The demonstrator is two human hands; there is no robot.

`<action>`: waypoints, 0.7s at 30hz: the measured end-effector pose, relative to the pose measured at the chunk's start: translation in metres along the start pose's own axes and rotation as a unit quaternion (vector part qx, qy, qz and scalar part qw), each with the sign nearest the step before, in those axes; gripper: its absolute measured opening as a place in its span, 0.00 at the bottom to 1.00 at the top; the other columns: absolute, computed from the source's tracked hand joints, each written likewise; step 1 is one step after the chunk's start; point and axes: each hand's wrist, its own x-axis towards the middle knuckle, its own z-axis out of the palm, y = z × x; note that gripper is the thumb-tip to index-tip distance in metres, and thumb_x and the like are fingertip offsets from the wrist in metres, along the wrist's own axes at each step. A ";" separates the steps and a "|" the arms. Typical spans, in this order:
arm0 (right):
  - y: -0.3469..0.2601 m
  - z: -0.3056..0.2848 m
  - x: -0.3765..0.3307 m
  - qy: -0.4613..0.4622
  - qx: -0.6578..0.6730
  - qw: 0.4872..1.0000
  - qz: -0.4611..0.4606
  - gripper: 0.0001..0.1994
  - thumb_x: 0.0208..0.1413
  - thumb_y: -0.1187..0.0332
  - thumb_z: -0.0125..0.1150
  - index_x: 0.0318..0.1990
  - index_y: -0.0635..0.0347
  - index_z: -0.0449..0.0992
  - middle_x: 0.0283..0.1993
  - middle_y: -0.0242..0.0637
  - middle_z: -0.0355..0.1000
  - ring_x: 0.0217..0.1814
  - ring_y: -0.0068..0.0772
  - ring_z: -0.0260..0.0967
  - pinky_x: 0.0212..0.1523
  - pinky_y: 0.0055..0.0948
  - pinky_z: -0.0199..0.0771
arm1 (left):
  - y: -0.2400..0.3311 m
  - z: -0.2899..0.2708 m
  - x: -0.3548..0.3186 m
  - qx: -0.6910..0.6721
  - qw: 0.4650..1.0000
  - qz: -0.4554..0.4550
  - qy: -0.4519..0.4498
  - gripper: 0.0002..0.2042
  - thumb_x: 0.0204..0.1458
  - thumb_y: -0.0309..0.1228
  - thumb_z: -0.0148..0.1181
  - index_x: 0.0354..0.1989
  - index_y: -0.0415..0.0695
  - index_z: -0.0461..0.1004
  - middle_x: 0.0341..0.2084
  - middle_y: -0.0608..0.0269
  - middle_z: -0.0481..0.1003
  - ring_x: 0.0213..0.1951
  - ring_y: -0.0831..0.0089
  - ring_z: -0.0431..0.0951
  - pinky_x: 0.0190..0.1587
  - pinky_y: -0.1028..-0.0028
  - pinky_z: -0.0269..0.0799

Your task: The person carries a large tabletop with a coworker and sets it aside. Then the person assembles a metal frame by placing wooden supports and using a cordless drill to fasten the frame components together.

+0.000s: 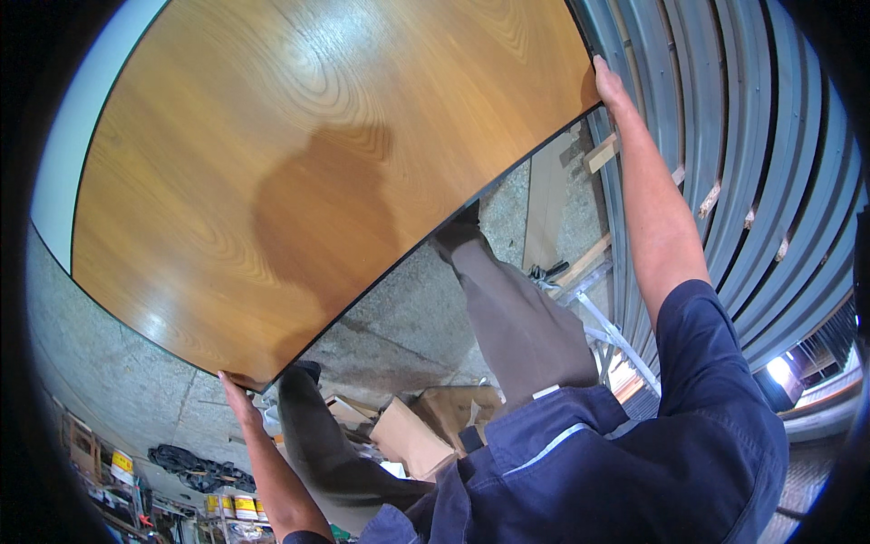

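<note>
A large wood-grain panel (199, 172) with a thin dark edge fills the upper left, held up at an angle before me. My left hand (240, 399) grips its near left corner, thumb on the edge and the other fingers mostly hidden. At the right corner my right hand (609, 83) is closed round the edge, its fingertips partly out of sight. A shadow falls across the middle of the panel's glossy face. Its near edge runs slantwise between my two hands, above my legs.
Grey ribbed metal profiles (752, 145) stand along the right. Cardboard pieces (412, 440) lie on the concrete floor (399, 317) behind my feet. A metal frame (616, 335) and a wood block (601, 152) are near the profiles. Dark cloth (201, 471) and yellow-white containers (245, 508) sit lower left.
</note>
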 end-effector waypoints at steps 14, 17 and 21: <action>-0.022 -0.014 -0.045 -0.130 0.187 0.962 0.150 0.37 0.59 0.40 0.61 0.63 0.64 0.70 0.59 0.44 0.74 0.57 0.41 0.75 0.52 0.49 0.76 | -0.003 -0.004 0.002 -0.011 1.000 -0.015 -0.006 0.45 0.58 0.71 0.40 0.74 0.49 0.54 0.72 0.57 0.57 0.71 0.56 0.58 0.62 0.52 0.57; 0.001 -0.013 -0.028 -0.144 0.233 0.955 0.112 0.35 0.61 0.44 0.62 0.64 0.65 0.68 0.60 0.43 0.73 0.56 0.35 0.76 0.53 0.44 0.79 | -0.001 -0.001 0.007 -0.006 1.000 -0.006 0.000 0.45 0.57 0.72 0.40 0.74 0.50 0.55 0.71 0.60 0.59 0.69 0.57 0.60 0.63 0.52 0.57; 0.009 -0.011 -0.033 -0.159 0.267 0.946 0.089 0.31 0.64 0.49 0.61 0.63 0.66 0.68 0.58 0.44 0.74 0.57 0.33 0.75 0.53 0.39 0.80 | -0.005 -0.005 0.008 -0.012 1.000 0.000 -0.022 0.47 0.57 0.73 0.39 0.75 0.49 0.51 0.72 0.57 0.57 0.71 0.56 0.58 0.64 0.53 0.56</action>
